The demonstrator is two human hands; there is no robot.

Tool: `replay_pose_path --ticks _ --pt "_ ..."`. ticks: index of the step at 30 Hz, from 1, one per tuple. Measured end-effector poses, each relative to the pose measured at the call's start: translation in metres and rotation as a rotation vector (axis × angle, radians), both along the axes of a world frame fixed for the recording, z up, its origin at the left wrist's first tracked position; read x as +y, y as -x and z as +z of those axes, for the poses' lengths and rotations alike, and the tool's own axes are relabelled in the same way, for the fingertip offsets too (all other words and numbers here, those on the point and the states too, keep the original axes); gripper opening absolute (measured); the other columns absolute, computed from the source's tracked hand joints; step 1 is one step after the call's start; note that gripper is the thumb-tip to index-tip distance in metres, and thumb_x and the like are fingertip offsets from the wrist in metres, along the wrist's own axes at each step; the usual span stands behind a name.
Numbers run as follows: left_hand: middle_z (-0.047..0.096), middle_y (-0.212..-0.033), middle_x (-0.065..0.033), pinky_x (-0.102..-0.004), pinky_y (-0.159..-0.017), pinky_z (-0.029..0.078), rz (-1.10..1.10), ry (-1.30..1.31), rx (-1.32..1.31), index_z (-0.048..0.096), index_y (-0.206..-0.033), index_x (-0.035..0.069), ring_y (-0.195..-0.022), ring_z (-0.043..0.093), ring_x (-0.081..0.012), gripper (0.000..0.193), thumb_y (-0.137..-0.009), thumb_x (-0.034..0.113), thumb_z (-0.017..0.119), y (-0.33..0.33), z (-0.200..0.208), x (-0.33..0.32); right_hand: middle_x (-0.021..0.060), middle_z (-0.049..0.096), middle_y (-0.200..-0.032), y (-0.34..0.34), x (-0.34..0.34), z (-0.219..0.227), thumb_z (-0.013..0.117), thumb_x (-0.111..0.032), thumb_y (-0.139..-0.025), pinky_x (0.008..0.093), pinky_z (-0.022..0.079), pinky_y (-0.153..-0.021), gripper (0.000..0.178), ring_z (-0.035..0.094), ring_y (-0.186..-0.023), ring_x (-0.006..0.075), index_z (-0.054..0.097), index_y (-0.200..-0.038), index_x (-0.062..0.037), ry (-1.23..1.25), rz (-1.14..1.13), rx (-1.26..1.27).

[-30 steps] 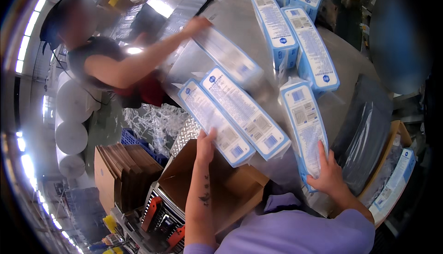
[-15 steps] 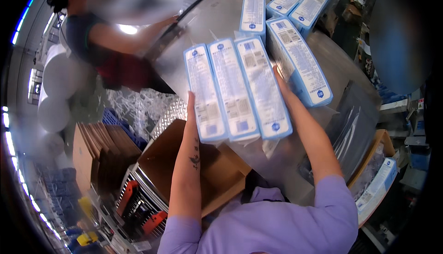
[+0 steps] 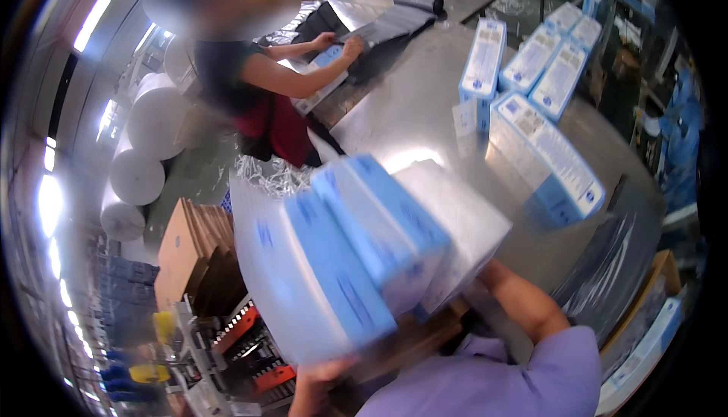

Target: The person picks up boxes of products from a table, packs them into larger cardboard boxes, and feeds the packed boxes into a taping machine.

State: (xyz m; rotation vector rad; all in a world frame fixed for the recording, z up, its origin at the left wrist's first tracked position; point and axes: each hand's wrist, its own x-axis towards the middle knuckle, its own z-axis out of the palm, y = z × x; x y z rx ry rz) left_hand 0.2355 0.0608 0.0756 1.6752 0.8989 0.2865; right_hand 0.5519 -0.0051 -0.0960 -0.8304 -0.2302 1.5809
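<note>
- The left pack (image 3: pixel 322 269), a film-wrapped block in white and blue, is held aloft at a tilt, its long sides slanted from far left to near right; its print is blurred.
- The middle pack (image 3: pixel 387 227), blue and paler blue, is pressed alongside it; pale film is seen at its near end.
- The right pack (image 3: pixel 459 220), whitish on the face shown, is held at the row's right end, similarly slanted.

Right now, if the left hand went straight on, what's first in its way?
Likely the leftmost blue-and-white pack, whose near end the left hand seems to touch; blur leaves depth unclear.
</note>
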Motion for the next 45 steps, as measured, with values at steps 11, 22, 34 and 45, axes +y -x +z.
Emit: replay_pose_path --ticks 11,22,34,45 --pt "0.057 -0.103 -0.0098 -0.0303 -0.076 0.045 0.717 0.141 0.085 0.04 -0.12 -0.002 -0.089 0.057 -0.0197 0.066 -0.063 0.009 0.072 0.088 -0.079 -0.069 0.0152 0.059 -0.1 0.084 0.035 0.025 0.034 -0.031 -0.091 0.0294 0.043 -0.083 0.044 0.056 -0.094 0.0288 0.046 -0.118 0.0015 0.006 0.171 -0.843" --pt "0.047 -0.116 -0.0132 -0.0527 -0.091 0.027 0.167 -0.94 0.82 0.048 -0.116 0.01 -0.109 0.042 -0.0324 0.054 -0.069 0.032 0.062 0.009 -0.163 0.02 0.0079 0.049 -0.115 0.16 0.067 -0.043 0.05 -0.022 -0.076 0.0463 0.02 -0.1 0.041 0.037 -0.117 0.0254 0.049 -0.113 -0.0049 -1.031 0.199 -2.27" --pt "0.034 -0.124 -0.0241 -0.0611 -0.09 0.021 0.324 -0.519 0.883 0.033 -0.13 0.016 -0.115 0.029 -0.0427 0.069 -0.072 0.048 0.051 -0.033 -0.27 0.049 0.0093 0.054 -0.103 0.166 0.146 -0.062 0.049 -0.019 -0.079 0.0427 0.03 -0.096 0.026 0.046 -0.105 0.0305 0.056 -0.101 -0.0062 -0.56 0.842 -1.784" --pt "-0.006 -0.139 -0.0245 -0.073 -0.085 0.005 0.126 -0.125 0.819 0.019 -0.136 0.025 -0.125 -0.004 -0.049 0.077 -0.073 0.058 0.049 -0.066 -0.276 0.034 0.0184 0.054 -0.096 -0.079 -0.407 0.046 0.047 -0.007 -0.078 0.0373 0.039 -0.082 0.024 0.051 -0.09 0.0322 0.051 -0.099 0.0028 1.408 -1.42 -1.885"
